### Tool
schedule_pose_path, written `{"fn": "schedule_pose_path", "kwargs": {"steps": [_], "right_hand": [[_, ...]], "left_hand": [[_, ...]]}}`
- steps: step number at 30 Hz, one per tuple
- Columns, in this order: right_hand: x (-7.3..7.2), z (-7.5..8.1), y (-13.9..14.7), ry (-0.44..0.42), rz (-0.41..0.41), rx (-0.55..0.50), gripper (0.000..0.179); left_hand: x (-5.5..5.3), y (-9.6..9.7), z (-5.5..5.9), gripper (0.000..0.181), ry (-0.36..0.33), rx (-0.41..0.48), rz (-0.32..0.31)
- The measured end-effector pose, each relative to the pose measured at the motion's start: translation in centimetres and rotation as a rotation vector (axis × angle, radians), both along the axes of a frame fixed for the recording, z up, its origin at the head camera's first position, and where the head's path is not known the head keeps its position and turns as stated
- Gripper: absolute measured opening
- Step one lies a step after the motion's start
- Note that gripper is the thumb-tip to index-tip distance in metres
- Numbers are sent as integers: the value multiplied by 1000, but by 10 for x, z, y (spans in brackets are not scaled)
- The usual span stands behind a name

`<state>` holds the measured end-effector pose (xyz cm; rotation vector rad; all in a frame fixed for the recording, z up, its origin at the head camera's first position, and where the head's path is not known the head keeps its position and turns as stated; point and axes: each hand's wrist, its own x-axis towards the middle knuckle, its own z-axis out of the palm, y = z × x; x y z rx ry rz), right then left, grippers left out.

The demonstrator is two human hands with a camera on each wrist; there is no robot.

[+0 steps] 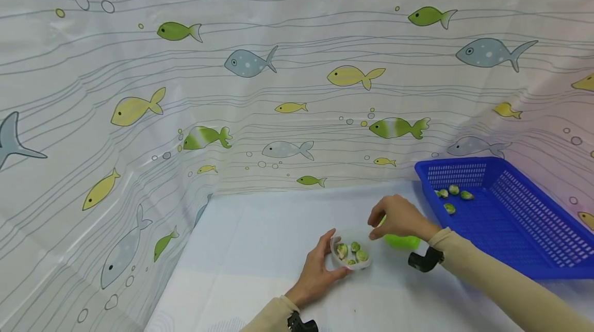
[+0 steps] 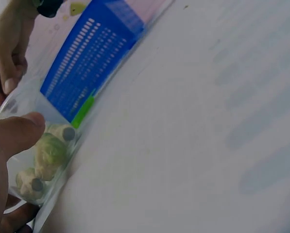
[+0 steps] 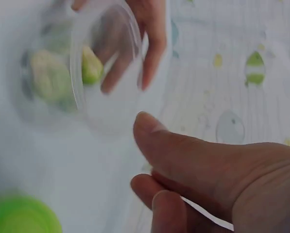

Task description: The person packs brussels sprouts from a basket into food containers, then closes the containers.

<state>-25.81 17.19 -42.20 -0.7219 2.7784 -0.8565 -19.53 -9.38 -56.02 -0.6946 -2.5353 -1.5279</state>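
Brussels sprouts (image 1: 361, 255) lie loose at the bottom of a clear plastic bowl (image 1: 366, 265), four of them showing from above, as a person in beige sleeves (image 1: 506, 280) works over a white-covered table (image 1: 260, 249). Left hand (image 1: 317, 272) grips the bowl, thumb on its near side and fingers spread around its left side; in the left wrist view, pale stem ends show through the clear wall. Right hand (image 1: 400, 217) hangs just beyond the bowl's right rim, apart from it, with fingers loosely bent, thumb clear of the fingertips and nothing between them. To the right of the bowl, partly hidden beneath that hand, sits a bright green round object (image 1: 402, 242), its exact kind impossible to tell. Farther to the right of the bowl stands a blue plastic mesh basket (image 1: 487, 229), more sprouts (image 1: 466, 195) gathered toward its far left corner. A black wrist camera (image 1: 424, 260) is strapped at the right cuff. Behind the bowl rises a white backdrop (image 1: 325, 105) printed with yellow, green and blue-grey fish, wavy lines and bubbles.
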Motion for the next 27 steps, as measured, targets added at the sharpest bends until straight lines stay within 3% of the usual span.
{"fn": "schedule_pose_path", "kwargs": {"steps": [7, 11, 15, 20, 27], "right_hand": [[-27, 16, 54, 49, -46, -88, 43], [-36, 26, 83, 27, -70, -121, 60], [-45, 30, 113, -12, -83, -171, 65], [-56, 23, 152, -12, -78, -224, 65], [-68, -3, 207, 9, -194, -172, 67]], "left_hand": [[-1, -1, 0, 97, 16, 2, -12], [-1, -2, 0, 97, 26, 5, -19], [-2, -2, -1, 97, 31, 5, -18], [-1, -2, -1, 98, 28, 2, -12], [-1, -1, -2, 99, 18, -5, 1]]}}
